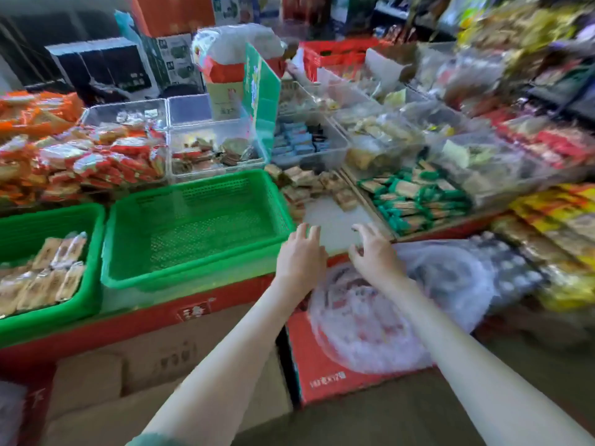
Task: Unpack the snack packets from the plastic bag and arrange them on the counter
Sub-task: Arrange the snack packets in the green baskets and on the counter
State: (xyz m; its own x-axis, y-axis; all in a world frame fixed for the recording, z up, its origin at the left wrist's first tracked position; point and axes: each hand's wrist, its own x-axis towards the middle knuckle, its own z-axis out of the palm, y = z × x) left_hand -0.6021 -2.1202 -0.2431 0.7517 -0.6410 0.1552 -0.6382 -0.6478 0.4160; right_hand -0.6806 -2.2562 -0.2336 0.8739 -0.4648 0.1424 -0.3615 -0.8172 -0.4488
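The left hand [301,255] and right hand [375,255] are at the near edge of the bench [335,217], fingers loosely spread and holding nothing. The plastic bag [450,284] lies on a red box [322,378] beneath the right forearm. Brown snack packets [309,185] sit just beyond the hands.

Bright, even and soft, with barely a shadow anywhere. Blurred by motion throughout, worst over the stacked packets [547,149] at the right edge and along the top. Bent by the wide lens toward the borders. Pale sheen on the plastic bag [450,278].
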